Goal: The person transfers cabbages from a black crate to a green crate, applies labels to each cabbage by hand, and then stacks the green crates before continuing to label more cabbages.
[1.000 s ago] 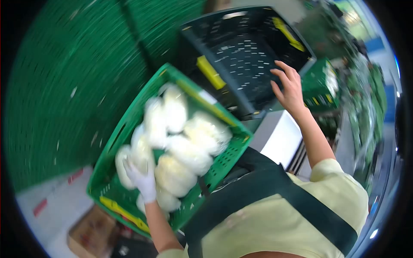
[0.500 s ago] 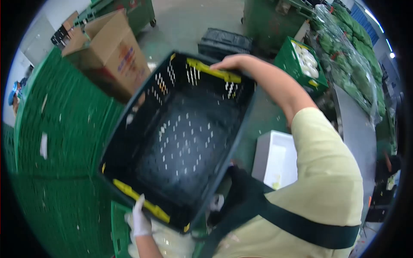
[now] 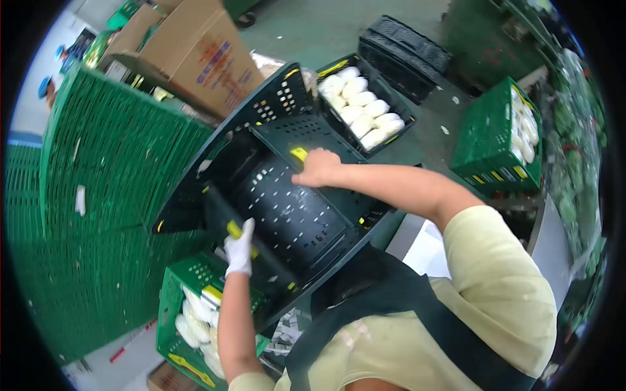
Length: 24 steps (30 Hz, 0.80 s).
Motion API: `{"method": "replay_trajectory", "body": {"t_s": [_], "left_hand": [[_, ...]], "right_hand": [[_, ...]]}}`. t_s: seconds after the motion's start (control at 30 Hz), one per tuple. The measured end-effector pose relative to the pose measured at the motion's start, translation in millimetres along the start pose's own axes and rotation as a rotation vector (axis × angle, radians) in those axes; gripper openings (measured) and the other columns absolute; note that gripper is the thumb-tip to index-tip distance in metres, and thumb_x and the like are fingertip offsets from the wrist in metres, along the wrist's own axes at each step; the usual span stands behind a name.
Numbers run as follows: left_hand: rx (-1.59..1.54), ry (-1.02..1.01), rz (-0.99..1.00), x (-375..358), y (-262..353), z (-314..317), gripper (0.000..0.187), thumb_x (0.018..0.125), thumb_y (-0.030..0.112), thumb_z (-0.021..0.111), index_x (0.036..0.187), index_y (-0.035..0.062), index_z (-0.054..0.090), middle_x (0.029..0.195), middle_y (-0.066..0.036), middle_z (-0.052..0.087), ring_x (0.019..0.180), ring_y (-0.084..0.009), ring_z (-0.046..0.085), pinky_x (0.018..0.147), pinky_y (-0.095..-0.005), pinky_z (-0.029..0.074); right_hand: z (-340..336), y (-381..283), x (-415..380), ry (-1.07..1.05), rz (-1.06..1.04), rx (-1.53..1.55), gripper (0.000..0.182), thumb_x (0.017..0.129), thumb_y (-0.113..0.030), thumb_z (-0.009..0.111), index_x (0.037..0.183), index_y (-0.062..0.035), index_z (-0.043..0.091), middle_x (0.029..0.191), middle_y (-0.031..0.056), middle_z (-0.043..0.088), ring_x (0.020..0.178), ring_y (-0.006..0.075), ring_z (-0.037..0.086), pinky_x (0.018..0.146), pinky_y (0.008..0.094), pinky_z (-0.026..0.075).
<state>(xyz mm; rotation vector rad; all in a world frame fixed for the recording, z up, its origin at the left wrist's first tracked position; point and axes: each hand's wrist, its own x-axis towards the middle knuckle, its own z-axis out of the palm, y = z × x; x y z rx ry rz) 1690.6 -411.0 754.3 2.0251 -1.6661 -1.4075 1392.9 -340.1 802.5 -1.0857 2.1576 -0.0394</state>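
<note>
A black folding crate (image 3: 287,205) is held tilted in front of me, its inside facing up. Its two short end walls lean inward while the long sides remain raised. My left hand (image 3: 238,253), in a white glove, grips the lower-left end wall (image 3: 225,218) by its yellow latch. At the opposite end wall (image 3: 326,140), my bare right hand (image 3: 318,168) has its fingers curled over the edge next to another yellow latch. Below my left arm stands a green crate (image 3: 189,368) with white net-wrapped produce (image 3: 195,319) inside.
Stacked green folded crates (image 3: 111,169) rise on the left beside a cardboard box (image 3: 208,58). Ahead, a black crate (image 3: 411,120) holds white produce, with folded black crates (image 3: 404,49) behind. At right are a green crate (image 3: 482,146) and a white bin (image 3: 427,251).
The crate's end walls have swung inward, and both hands have moved in with them. My view has shifted, bringing the filled black crate ahead into sight.
</note>
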Motion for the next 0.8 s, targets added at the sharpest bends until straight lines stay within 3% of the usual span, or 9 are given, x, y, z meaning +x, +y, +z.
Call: {"method": "replay_trajectory", "body": {"t_s": [0.17, 0.23, 0.27, 0.37, 0.4, 0.53, 0.63, 0.7, 0.8], "left_hand": [[0.159, -0.582, 0.630, -105, 17, -9, 0.050, 0.094, 0.029, 0.063, 0.132, -0.0014, 0.049, 0.126, -0.013, 0.058, 0.112, -0.0239, 0.058, 0.096, -0.0345, 0.044], [0.251, -0.918, 0.554, -162, 28, -32, 0.047, 0.090, 0.021, 0.066, 0.130, 0.0006, 0.052, 0.127, -0.014, 0.058, 0.113, -0.0255, 0.058, 0.096, -0.0361, 0.045], [0.492, -0.774, 0.665, -169, 15, -33, 0.046, 0.086, 0.018, 0.067, 0.127, 0.0012, 0.054, 0.124, -0.015, 0.059, 0.110, -0.0275, 0.060, 0.094, -0.0379, 0.046], [0.671, -0.419, 0.907, -165, -6, -34, 0.051, 0.071, 0.009, 0.074, 0.119, 0.0031, 0.059, 0.109, -0.017, 0.064, 0.097, -0.0326, 0.063, 0.084, -0.0412, 0.051], [0.662, -0.326, 0.992, -155, 5, -37, 0.051, 0.069, 0.008, 0.075, 0.117, 0.0031, 0.059, 0.107, -0.016, 0.065, 0.095, -0.0325, 0.064, 0.082, -0.0408, 0.051], [0.644, 0.303, 1.123, -77, 16, -58, 0.058, 0.069, 0.005, 0.074, 0.123, 0.0027, 0.054, 0.118, -0.020, 0.058, 0.107, -0.0381, 0.055, 0.092, -0.0451, 0.044], [0.341, 0.883, 0.807, -54, -3, -64, 0.056, 0.085, 0.006, 0.066, 0.134, -0.0054, 0.043, 0.129, -0.024, 0.051, 0.118, -0.0394, 0.051, 0.104, -0.0468, 0.039], [0.258, 1.054, 0.675, -39, -46, -54, 0.049, 0.093, 0.011, 0.058, 0.135, -0.0095, 0.041, 0.136, -0.027, 0.044, 0.121, -0.0403, 0.049, 0.105, -0.0477, 0.039], [0.080, 0.958, 0.746, -8, -101, -18, 0.052, 0.098, 0.016, 0.050, 0.139, -0.0103, 0.032, 0.139, -0.030, 0.040, 0.127, -0.0439, 0.044, 0.108, -0.0513, 0.037]], "right_hand": [[66, -30, 19, -0.019, 0.046, -0.130, 0.086, 0.075, -0.066, 0.064, 0.126, 0.0030, 0.054, 0.124, 0.0166, 0.054, 0.113, 0.0281, 0.057, 0.084, 0.0449, 0.054], [78, -28, 30, -0.118, -0.119, -0.120, 0.078, 0.077, -0.055, 0.067, 0.129, 0.0007, 0.052, 0.126, 0.0160, 0.052, 0.115, 0.0297, 0.054, 0.089, 0.0466, 0.050], [78, -31, 37, -0.160, -0.202, -0.108, 0.074, 0.077, -0.050, 0.068, 0.130, -0.0005, 0.051, 0.127, 0.0156, 0.051, 0.117, 0.0305, 0.053, 0.092, 0.0475, 0.049], [24, -43, 52, 0.856, -0.816, -0.143, 0.064, 0.069, -0.024, 0.071, 0.127, -0.0043, 0.050, 0.132, 0.0146, 0.048, 0.128, 0.0306, 0.041, 0.109, 0.0503, 0.029], [-20, -50, 50, 1.002, -0.893, -0.157, 0.057, 0.074, -0.024, 0.068, 0.125, -0.0059, 0.051, 0.134, 0.0139, 0.048, 0.130, 0.0296, 0.041, 0.109, 0.0516, 0.030], [-74, -25, 91, 0.903, -0.742, -0.240, 0.049, 0.089, -0.042, 0.057, 0.124, -0.0085, 0.053, 0.128, 0.0111, 0.053, 0.125, 0.0294, 0.045, 0.111, 0.0525, 0.027], [-66, -6, 45, 0.773, -0.669, -0.377, 0.044, 0.091, -0.048, 0.052, 0.104, -0.0075, 0.064, 0.099, 0.0100, 0.061, 0.107, 0.0303, 0.053, 0.107, 0.0527, 0.030], [-32, 25, 14, 0.521, -0.558, -0.420, 0.045, 0.092, -0.049, 0.051, 0.085, -0.0088, 0.069, 0.087, 0.0087, 0.060, 0.099, 0.0272, 0.054, 0.105, 0.0510, 0.032], [12, 98, 42, 0.600, -0.395, -0.011, 0.049, 0.087, -0.058, 0.056, 0.093, -0.0125, 0.075, 0.094, 0.0101, 0.060, 0.098, 0.0245, 0.055, 0.106, 0.0491, 0.030]]}}
